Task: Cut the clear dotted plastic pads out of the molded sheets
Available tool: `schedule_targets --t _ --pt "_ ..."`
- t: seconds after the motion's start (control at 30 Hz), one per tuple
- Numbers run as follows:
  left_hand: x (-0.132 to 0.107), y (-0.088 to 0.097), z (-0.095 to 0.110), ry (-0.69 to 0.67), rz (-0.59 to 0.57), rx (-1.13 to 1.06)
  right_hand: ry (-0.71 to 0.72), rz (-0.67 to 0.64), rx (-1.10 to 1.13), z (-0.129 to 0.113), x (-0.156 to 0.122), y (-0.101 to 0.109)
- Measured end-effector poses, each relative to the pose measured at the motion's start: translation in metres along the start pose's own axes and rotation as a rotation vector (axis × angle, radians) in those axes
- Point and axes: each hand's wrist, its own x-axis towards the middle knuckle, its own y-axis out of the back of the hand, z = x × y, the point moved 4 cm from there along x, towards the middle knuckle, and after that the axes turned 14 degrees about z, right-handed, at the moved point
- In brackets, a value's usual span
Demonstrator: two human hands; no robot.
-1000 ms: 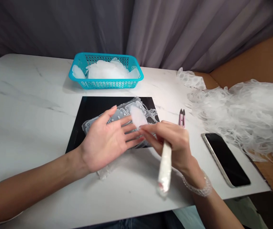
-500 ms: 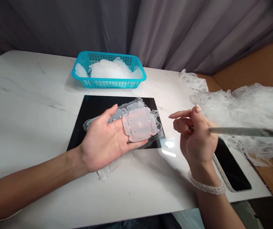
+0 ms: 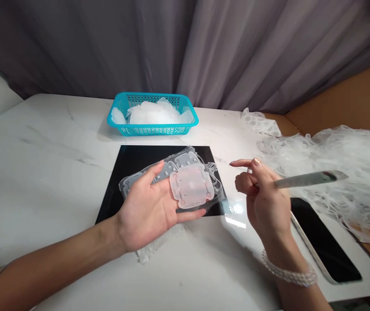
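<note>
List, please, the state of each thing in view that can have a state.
Left hand: open, palm up.
Translucent square silicone piece: resting flat on the left hand.
Right hand: shut on thin grey stick-like tool, forefinger out.
Turquoise plastic basket: filled with white translucent pieces.
Black-screened phone: face up, screen dark.
Black square mat: flat on white marbled table, partly covered.
</note>
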Motion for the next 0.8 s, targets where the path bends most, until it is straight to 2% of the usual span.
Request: schedule_targets --t 0.07,0.13,0.2,0.27,0.3,0.33,0.37,0.43,0.5,0.57,0.63,0.7,0.77,0.8 --pt "0.001 0.001 0.006 -0.077 0.049 0.071 0.000 0.020 -0.009 0.001 0.002 0.002" --pt "0.006 0.004 0.027 -0.289 0.143 0.200 0.005 0.036 -0.036 0.002 0.005 0.004" --pt "0.015 0.007 0.065 -0.639 0.238 0.368 -0.004 0.032 -0.068 0.005 0.008 0.004" --pt "0.026 0.008 0.112 -1.042 0.317 0.580 -0.024 0.015 -0.072 0.008 0.011 0.003" --pt "0.033 0.007 0.134 -1.238 0.385 0.719 -0.034 0.009 -0.059 0.010 0.012 0.002" --pt "0.042 0.006 0.153 -1.380 0.449 0.915 -0.043 0.005 -0.039 0.012 0.012 0.002" --pt "0.054 0.004 0.167 -1.433 0.502 1.171 -0.049 0.005 -0.020 0.015 0.013 0.001" --pt "0.077 0.008 0.180 -1.309 0.584 1.610 -0.051 0.003 -0.022 0.019 0.012 0.001" --pt "0.086 0.016 0.174 -1.190 0.596 1.828 -0.054 -0.021 -0.085 0.022 0.010 0.000" --pt "0.079 0.023 0.150 -1.236 0.538 1.914 -0.053 -0.060 -0.148 0.024 0.008 -0.001" --pt "0.066 0.032 0.115 -1.332 0.402 2.008 -0.030 -0.102 -0.192 0.025 0.007 -0.005" --pt "0.055 0.045 0.078 -1.278 0.171 2.127 0.023 -0.137 -0.250 0.025 0.007 -0.010" --pt "0.047 0.057 0.051 -1.187 0.064 2.217 0.062 -0.155 -0.311 0.027 0.007 -0.016" --pt "0.043 0.061 0.043 -1.159 0.060 2.249 0.067 -0.156 -0.322 0.029 0.007 -0.019"
